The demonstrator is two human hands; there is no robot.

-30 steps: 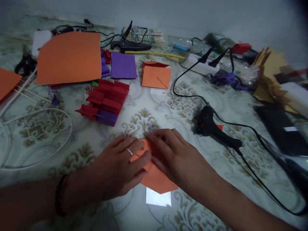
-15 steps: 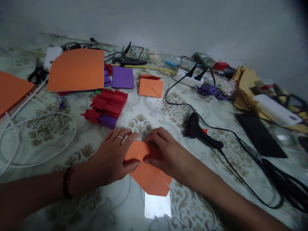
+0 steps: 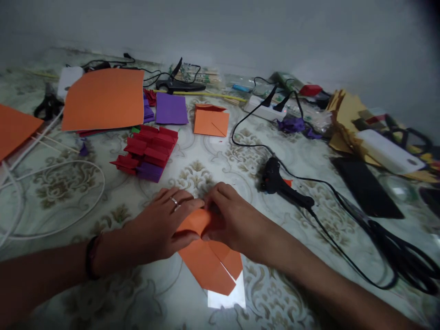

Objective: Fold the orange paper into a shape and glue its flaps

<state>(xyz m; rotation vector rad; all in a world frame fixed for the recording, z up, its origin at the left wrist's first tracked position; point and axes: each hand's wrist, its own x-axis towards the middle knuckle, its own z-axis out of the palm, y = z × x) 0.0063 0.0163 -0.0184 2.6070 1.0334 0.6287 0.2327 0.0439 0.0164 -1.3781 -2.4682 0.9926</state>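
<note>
both hands work one folded orange paper sheet [image 3: 209,263] lying on the patterned glossy table [image 3: 213,165], directly in front of me. my left hand [image 3: 156,229], ring on one finger, lies flat with fingers together, pressing the sheet's upper left flap. my right hand [image 3: 230,220] presses the upper right flap, fingertips meeting the left ones over the fold; whether it pinches the paper i cannot tell. lower pointed end of the sheet shows free. beyond: a stack of red and purple folded paper pieces [image 3: 147,153], a large flat orange card sheet [image 3: 103,98], and a black glue gun with cord [image 3: 280,183] to the right, well apart.
</note>
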